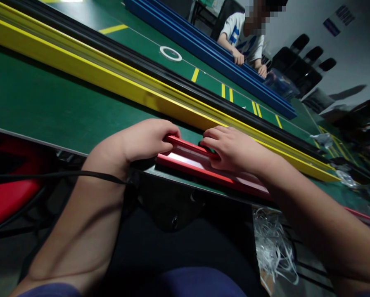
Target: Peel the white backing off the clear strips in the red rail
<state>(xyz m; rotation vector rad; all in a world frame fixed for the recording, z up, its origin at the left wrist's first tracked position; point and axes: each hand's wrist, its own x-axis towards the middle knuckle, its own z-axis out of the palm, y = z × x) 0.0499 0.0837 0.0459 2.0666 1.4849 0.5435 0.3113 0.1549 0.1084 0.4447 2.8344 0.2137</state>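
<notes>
Two grips closed on one long red frame, left grip and right grip both curled over its upper bar, at the near edge of the green worktop; probably stiff, light and smooth, best held by the long bars.

Well beyond the right hand, a pale wall with two dark posters and black chairs before it; left of the left hand, a red seat.

Left hand, right hand clasp red frame
</notes>
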